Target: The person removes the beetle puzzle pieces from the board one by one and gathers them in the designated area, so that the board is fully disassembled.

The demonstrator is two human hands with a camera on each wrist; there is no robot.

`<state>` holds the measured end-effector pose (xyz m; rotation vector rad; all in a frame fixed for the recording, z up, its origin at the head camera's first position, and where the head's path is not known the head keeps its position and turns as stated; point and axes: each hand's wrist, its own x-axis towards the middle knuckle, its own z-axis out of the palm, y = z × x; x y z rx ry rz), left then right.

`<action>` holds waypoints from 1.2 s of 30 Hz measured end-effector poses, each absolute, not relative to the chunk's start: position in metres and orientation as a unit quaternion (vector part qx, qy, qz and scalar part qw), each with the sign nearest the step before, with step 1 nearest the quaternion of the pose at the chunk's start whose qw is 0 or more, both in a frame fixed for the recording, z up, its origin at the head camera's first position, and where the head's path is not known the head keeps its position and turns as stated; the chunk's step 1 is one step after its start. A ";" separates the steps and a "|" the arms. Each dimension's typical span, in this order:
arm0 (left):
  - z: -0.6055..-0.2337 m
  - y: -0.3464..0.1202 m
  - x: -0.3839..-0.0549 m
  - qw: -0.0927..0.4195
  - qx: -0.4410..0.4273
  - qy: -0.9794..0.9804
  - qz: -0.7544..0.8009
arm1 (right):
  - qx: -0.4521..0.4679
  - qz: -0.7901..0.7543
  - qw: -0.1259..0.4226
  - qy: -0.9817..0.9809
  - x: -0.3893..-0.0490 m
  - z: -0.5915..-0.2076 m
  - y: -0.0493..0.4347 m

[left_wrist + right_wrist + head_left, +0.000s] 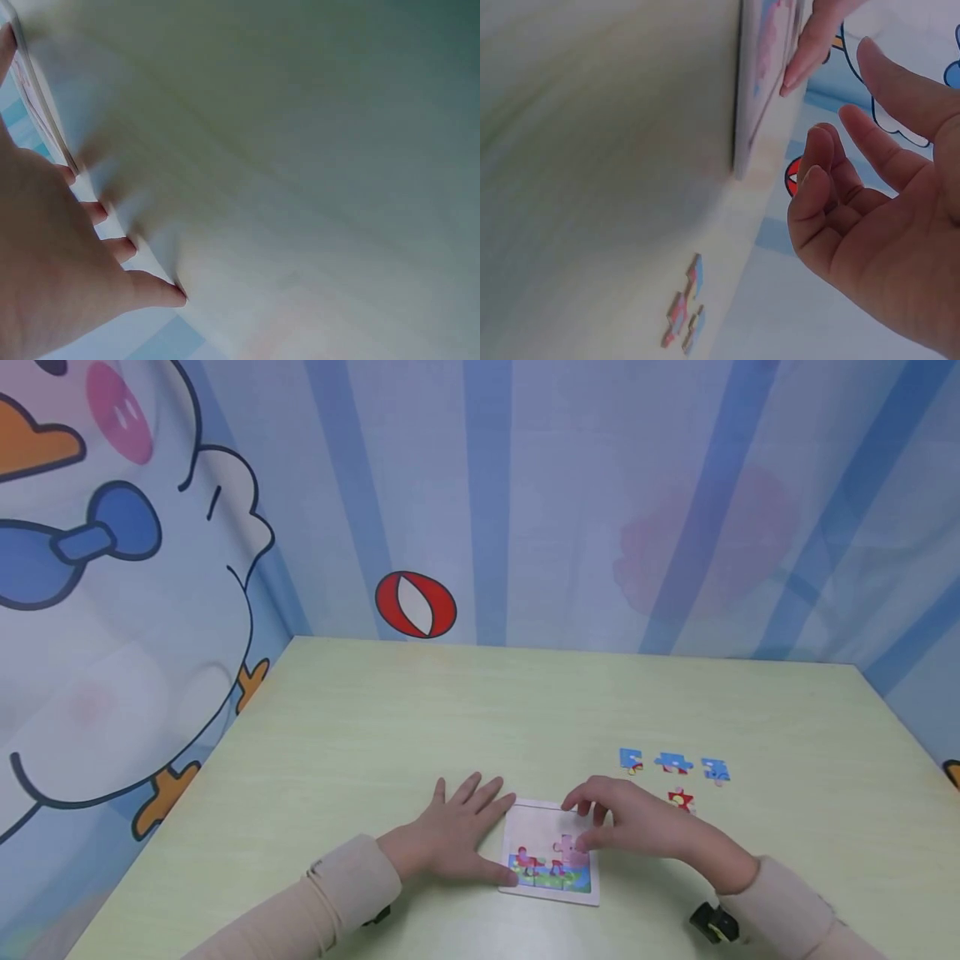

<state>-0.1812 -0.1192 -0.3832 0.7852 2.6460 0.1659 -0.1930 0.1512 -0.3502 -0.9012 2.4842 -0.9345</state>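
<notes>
Head view: the striped backdrop [570,510] is hanging behind the worktop [450,718]. The left hand [453,831] is lying spread, nothing in its grip, thumb and forefinger touching the left side of the puzzle tray [534,823]. The right hand [630,817] is hovering over the tray's right side, its grip loosely curved, thumb apart, empty. If the left hand slips, the tray could be skidding; a thumb brush could be nudging the pink piece [565,848] askew. Beyond, 4 loose pieces [673,762] are lying, 3 in a row, 1 nearer; the right hand is partly standing between them and the tray.
</notes>
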 end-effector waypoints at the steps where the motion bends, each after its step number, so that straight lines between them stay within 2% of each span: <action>1: -0.383 -0.119 -0.181 0.187 0.279 0.940 0.059 | -0.318 -0.325 0.167 0.875 -0.192 -0.351 0.150; 18: -0.383 -0.119 -0.180 0.186 0.278 0.941 0.058 | -0.247 -0.278 0.189 0.909 -0.189 -0.367 0.135; 36: -0.384 -0.118 -0.181 0.187 0.278 0.941 0.055 | -0.249 -0.268 0.194 0.910 -0.186 -0.366 0.130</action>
